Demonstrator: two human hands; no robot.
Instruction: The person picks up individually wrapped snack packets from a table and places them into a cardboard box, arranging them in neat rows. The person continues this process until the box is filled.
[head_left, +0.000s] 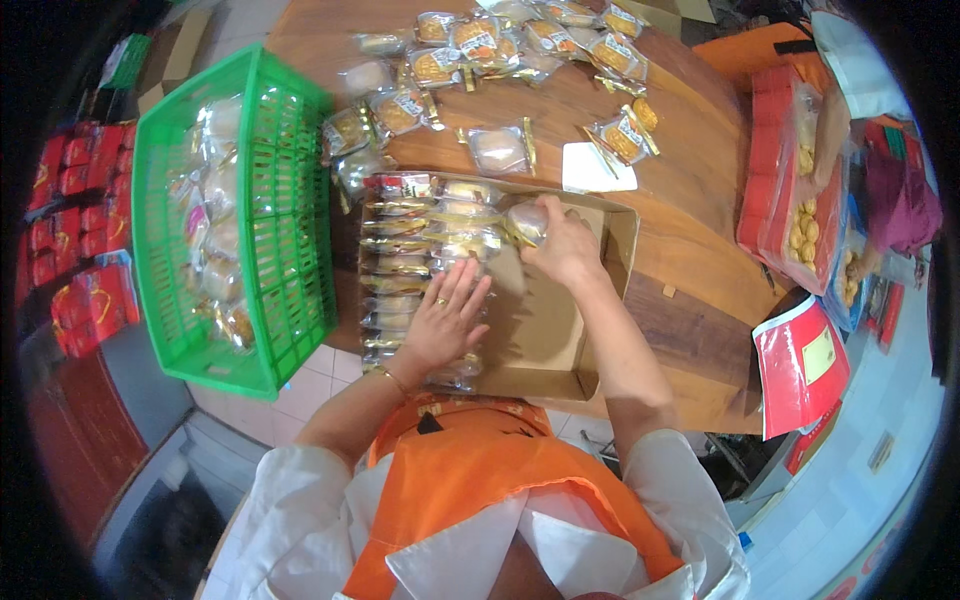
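An open cardboard box (616, 262) lies in front of me, its left part filled with two columns of wrapped mooncakes (397, 304) stood on edge. My left hand (448, 311) rests flat on these packs with its fingers spread. Inside the box's upper part, my right hand (562, 241) grips a wrapped mooncake (527, 222) just right of the second column. Bare cardboard shows below that hand. Beyond the box's far edge lie a single wrapped mooncake (498, 148) and, farther right, another one (624, 140) overlapping a white card (592, 169).
A green plastic basket (289, 225) holding wrapped packs stands at the left. Many wrapped mooncakes (476, 41) lie loose at the table's far side. At the right, another person's hand (825, 142) reaches into a red container (761, 172). A red packet (799, 367) lies at the table's right edge.
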